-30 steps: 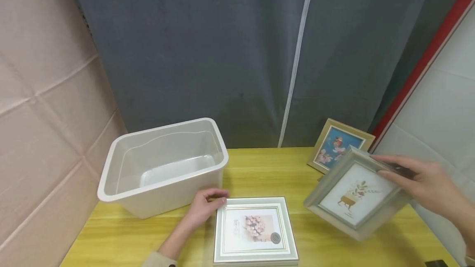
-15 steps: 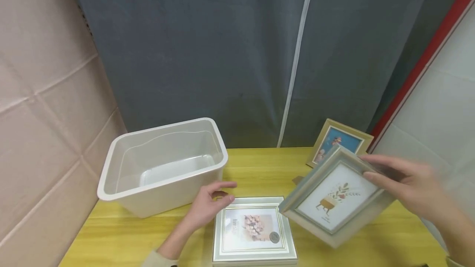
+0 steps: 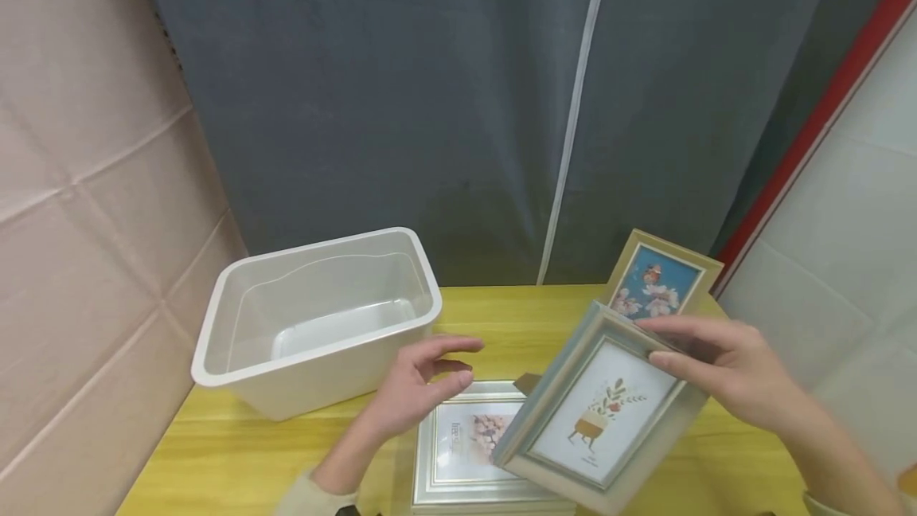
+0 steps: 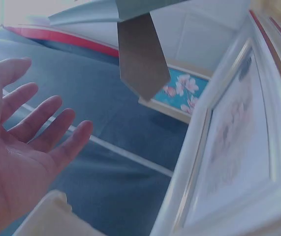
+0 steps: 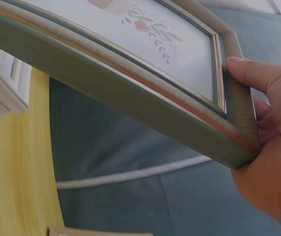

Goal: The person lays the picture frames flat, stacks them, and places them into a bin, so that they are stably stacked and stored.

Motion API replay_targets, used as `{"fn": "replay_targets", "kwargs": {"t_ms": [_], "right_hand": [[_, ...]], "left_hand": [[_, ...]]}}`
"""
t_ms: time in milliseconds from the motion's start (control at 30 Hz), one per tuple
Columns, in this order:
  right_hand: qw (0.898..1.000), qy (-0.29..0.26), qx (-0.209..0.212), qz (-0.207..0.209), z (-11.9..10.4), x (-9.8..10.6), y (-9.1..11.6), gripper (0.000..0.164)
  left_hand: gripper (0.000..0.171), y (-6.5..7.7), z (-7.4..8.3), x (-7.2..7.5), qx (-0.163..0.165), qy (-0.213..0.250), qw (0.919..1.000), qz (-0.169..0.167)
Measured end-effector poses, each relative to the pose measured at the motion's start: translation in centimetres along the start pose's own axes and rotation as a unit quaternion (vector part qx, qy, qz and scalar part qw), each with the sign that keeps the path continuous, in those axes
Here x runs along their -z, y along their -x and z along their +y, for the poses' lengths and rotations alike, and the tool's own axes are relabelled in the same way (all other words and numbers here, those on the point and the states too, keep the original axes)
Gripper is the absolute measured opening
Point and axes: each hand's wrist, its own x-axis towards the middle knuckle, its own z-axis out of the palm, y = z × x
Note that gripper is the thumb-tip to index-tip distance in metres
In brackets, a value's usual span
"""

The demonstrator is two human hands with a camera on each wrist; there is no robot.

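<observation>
Right hand [image 3: 731,373] pinches the potted-plant picture frame [image 3: 598,420] near its upper corner; frame tilted, partly covering the pink-flower frame [image 3: 458,448] flat on the yellow table [image 3: 229,452]. Left hand [image 3: 415,388] holds nothing, fingers loosely spread. Judged partway: held frame not yet set down; blossom-branch frame [image 3: 648,285] stands behind, in neither hand.

Finely grained, satiny plant-picture frame [image 3: 600,414], smooth plastic-looking bin [image 3: 322,386], wood-grained tabletop [image 3: 243,452], matt cloth backdrop [image 3: 387,102]
</observation>
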Motion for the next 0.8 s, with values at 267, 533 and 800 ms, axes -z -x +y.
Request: {"fn": "replay_targets", "kwargs": {"t_ms": [267, 533, 800], "right_hand": [[0.993, -0.067, 0.089, -0.044, -0.7, -1.5, -0.8, 0.048], [0.991, -0.08, 0.094, -0.056, -1.4, -2.6, -0.8, 0.047], [0.99, -0.09, 0.093, -0.064, -1.9, -3.7, -1.1, 0.049]], "left_hand": [[0.04, -1.1, 1.2, -1.9, -0.136, 0.065, 0.9869, -0.057], [0.05, -1.8, 2.3, -3.0, -0.188, 0.059, 0.9767, -0.084], [0.057, -2.2, 2.7, -4.0, -0.196, 0.041, 0.9722, -0.122]]}}
